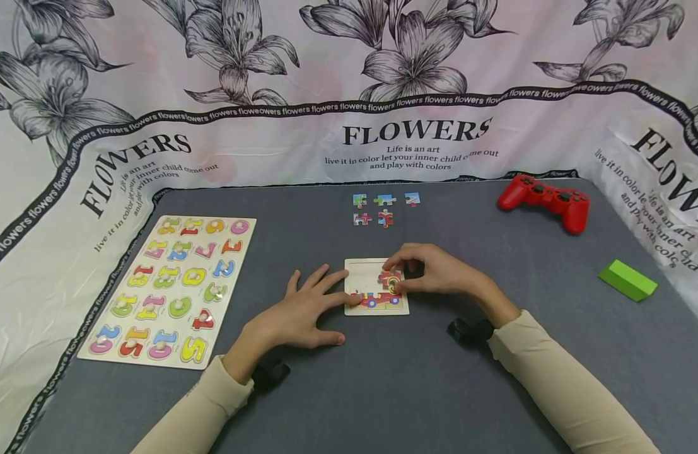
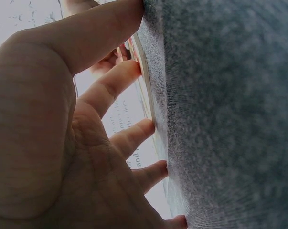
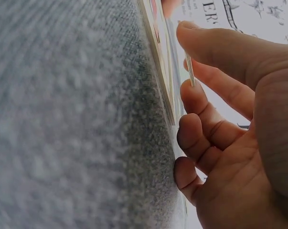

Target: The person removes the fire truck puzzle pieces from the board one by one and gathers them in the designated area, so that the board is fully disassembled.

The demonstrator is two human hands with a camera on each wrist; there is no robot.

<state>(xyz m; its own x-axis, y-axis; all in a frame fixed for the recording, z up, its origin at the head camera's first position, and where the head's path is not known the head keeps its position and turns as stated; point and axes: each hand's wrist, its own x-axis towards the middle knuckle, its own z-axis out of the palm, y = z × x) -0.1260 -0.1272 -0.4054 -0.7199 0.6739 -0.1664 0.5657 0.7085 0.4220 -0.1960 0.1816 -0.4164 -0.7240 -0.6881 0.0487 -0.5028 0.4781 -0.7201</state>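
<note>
- Puzzle board [image 1: 362, 272]: lies flat on the grey bench [image 1: 383, 384], between the two hands. A red vehicle picture [image 1: 378, 301] made of pieces occupies its lower part; the upper left part shows pale, bare board.
- Left hand [image 1: 303, 313]: grip spread wide, fingers extended, nothing grasped. The index fingertip rests on the board at the left end of the vehicle picture; the middle fingertip is at the board's left edge.
- Right hand [image 1: 436, 270]: grip closed to a narrow pinch. Thumb and fingertips hold a red puzzle piece [image 1: 389, 279] over the right side of the board, above the vehicle picture. The right wrist view shows the piece edge-on, apart from the board surface.
- Loose puzzle pieces [image 1: 385, 200]: five, on the bench beyond the board; three in the far row, two in the near row.
- Number board [image 1: 219, 312]: at the left side of the bench, fitted with multicoloured number pieces.
- Red game controller [image 1: 546, 200]: at the far right of the bench.
- Green block [image 1: 628, 280]: near the right edge, closer to the person than the controller.
- Flower-printed sheet [image 1: 269, 157]: behind the bench and along its sides.
</note>
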